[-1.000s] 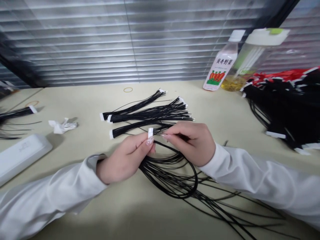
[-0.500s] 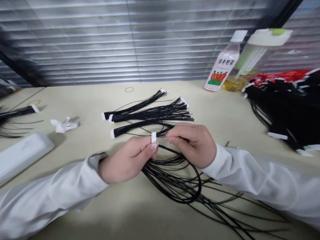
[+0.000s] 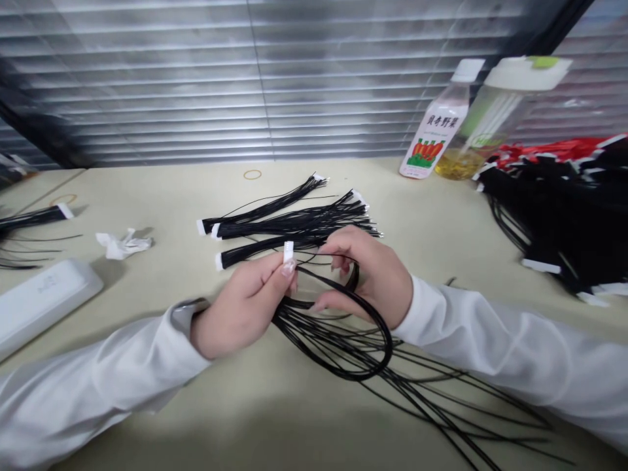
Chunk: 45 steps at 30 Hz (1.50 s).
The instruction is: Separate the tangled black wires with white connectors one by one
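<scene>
My left hand (image 3: 240, 307) pinches a small white connector (image 3: 288, 251) between thumb and forefinger, with a bundle of thin black wires (image 3: 343, 340) running from it and looping down toward me. My right hand (image 3: 367, 275) curls its fingers around the upper part of that wire loop, just right of the connector. Behind both hands lie three finished black wire bundles (image 3: 289, 226) with white connectors at their left ends.
A white flat case (image 3: 42, 297) and a crumpled paper scrap (image 3: 120, 243) lie at left, with another wire bundle (image 3: 32, 219) beyond. A juice bottle (image 3: 439, 127) and a clear jug (image 3: 495, 111) stand at back right. A heap of black and red wires (image 3: 564, 209) fills the right.
My left hand has lifted the connector slightly up and left. My right hand has loosened from a pinch by the connector into fingers curled around the wire loop.
</scene>
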{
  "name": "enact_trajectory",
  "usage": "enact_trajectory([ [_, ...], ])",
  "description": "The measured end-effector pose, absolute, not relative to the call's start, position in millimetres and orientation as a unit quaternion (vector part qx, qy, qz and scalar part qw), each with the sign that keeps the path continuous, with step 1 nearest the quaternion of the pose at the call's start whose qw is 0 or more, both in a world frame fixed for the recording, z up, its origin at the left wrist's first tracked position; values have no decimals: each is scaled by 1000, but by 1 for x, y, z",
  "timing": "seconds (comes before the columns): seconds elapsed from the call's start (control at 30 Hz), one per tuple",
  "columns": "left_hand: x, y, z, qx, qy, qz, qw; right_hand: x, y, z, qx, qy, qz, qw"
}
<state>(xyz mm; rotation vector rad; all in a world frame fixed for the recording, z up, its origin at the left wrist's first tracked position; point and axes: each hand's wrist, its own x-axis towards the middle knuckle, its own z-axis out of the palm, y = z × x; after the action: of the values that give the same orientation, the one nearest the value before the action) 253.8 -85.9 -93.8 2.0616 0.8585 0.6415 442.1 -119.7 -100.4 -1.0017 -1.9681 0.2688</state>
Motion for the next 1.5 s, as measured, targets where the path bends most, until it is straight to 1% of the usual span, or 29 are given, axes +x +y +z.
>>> enact_trajectory([
  [0.13, 254, -85, -96, 790, 376, 292, 387, 444, -122, -94, -414, -759, -20, 502],
  [0.2, 254, -85, -96, 783, 387, 315, 371, 445, -123, -94, -422, -755, -57, 498],
  [0.27, 255, -85, -95, 783, 391, 332, 352, 445, -124, -94, -420, -777, -70, 464],
  [0.4, 255, -85, -93, 786, 398, 334, 333, 445, -128, -95, -401, -829, -38, 389],
  [0.6, 255, -86, -91, 800, 400, 301, 332, 445, -130, -99, -326, -886, 98, 317],
  [0.73, 255, -85, -93, 802, 395, 294, 339, 445, -128, -104, -308, -910, 91, 262],
  [0.83, 255, -85, -93, 801, 392, 290, 347, 444, -127, -106, -328, -909, 80, 242],
  [1.03, 255, -84, -92, 803, 389, 292, 344, 442, -124, -109, -349, -900, 65, 252],
  [1.23, 257, -83, -92, 794, 408, 314, 325, 446, -124, -109, -456, -849, -58, 259],
  [1.33, 257, -83, -93, 789, 406, 320, 333, 450, -124, -108, -493, -828, -62, 261],
  [1.4, 256, -83, -94, 786, 403, 322, 341, 451, -123, -108, -515, -806, -39, 289],
  [1.5, 256, -83, -94, 787, 399, 320, 346, 452, -120, -108, -548, -754, 4, 362],
])
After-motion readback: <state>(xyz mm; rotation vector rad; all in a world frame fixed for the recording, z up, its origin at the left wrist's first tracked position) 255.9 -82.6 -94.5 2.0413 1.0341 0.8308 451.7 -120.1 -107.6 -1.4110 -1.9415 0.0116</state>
